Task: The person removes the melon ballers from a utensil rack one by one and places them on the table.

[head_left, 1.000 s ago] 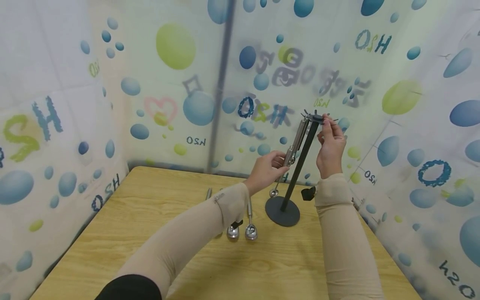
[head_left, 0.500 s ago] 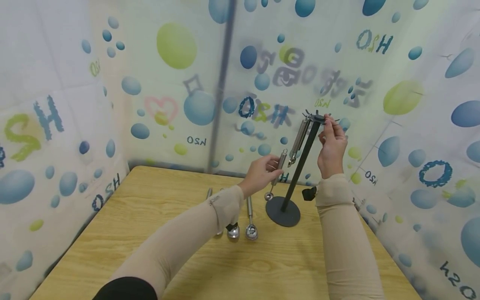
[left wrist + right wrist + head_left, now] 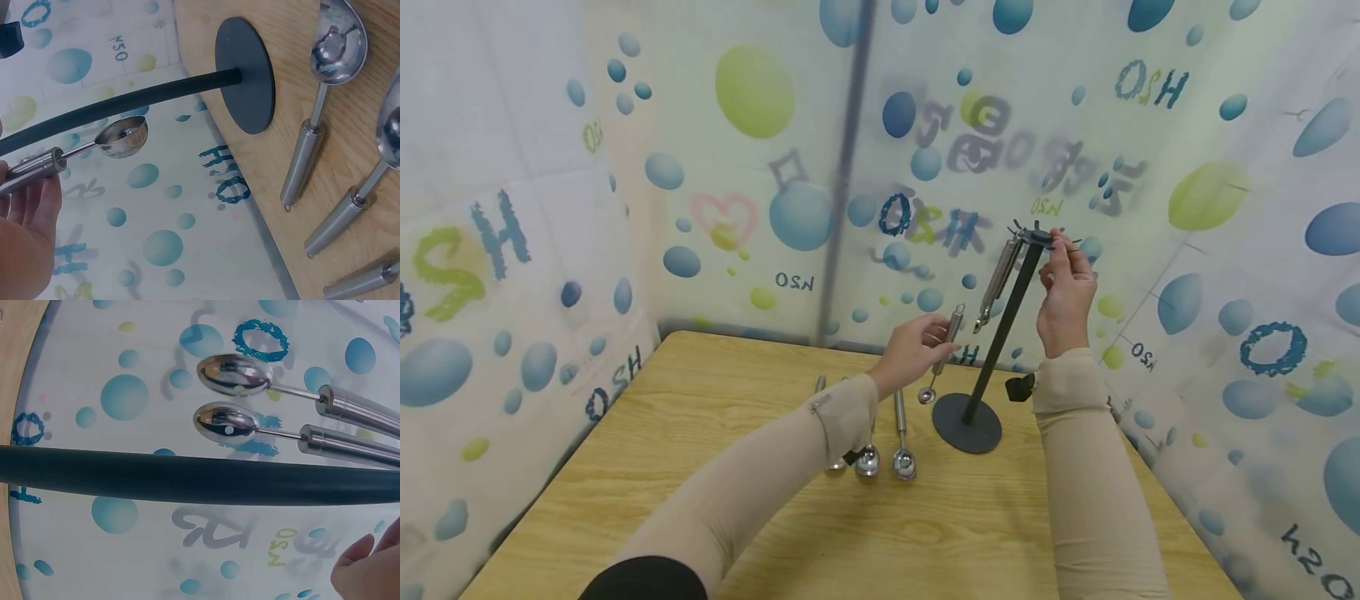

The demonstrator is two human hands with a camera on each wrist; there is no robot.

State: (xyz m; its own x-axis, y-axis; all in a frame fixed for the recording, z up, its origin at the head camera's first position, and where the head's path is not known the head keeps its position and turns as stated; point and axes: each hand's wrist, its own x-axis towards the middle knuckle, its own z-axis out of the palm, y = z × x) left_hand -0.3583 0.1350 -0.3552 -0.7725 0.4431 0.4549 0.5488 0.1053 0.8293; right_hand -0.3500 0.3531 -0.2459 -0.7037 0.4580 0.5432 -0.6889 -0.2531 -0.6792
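Observation:
My left hand [image 3: 916, 346] holds a steel measuring spoon [image 3: 953, 332] by its thick handle, bowl down, left of the dark stand [image 3: 1006, 337]. In the left wrist view that spoon's small round bowl [image 3: 125, 137] hangs free, apart from the pole. With thumb and fingers my right hand [image 3: 1066, 296] pinches the edge of the stand's hooked top [image 3: 1037, 237]. Two more measuring spoons hang from the hooks on the left side; the right wrist view shows the bowl of one [image 3: 234, 374] and of the other [image 3: 225, 422].
On the wooden table [image 3: 940, 533] lie several steel spoons, one [image 3: 903, 462] near the stand's round base [image 3: 958, 432]; my left sleeve [image 3: 760, 467] partly covers the others. A patterned curtain [image 3: 752, 275] rises behind the table.
The measuring spoon in my left hand has moved away from the hanging spoons, left and slightly down. My right hand has stayed at the stand's top.

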